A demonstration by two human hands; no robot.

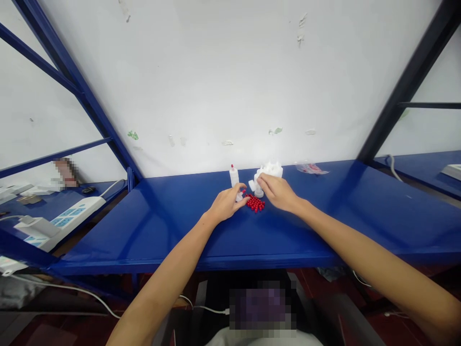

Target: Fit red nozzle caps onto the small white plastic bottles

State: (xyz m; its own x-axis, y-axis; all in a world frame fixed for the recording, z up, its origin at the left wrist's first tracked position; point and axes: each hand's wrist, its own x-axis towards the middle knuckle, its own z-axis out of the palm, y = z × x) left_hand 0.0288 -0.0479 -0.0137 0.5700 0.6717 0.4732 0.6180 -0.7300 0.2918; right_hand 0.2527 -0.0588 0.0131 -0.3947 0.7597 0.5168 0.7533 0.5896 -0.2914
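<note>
My left hand (226, 203) curls its thumb and fingers around a small white squeeze bottle (239, 196) with a red tip, partly hidden by the fingers. Just behind it a white squeeze bottle (234, 178) stands upright, capped in red. Beside the left thumb lies a pile of small red caps (255, 204). On the pile's far right side, my right hand (275, 191) is closed, fingertips at a cluster of white plastic bottles (273, 169). A white piece (258, 191) shows below those fingertips; what they pinch is hidden.
Toward the back right of the blue table (154, 221) lies a clear plastic bag (311, 168) with red bits in it. A white power strip (70, 218) is at the left, beyond a blue metal frame (93, 103). A white wall stands behind.
</note>
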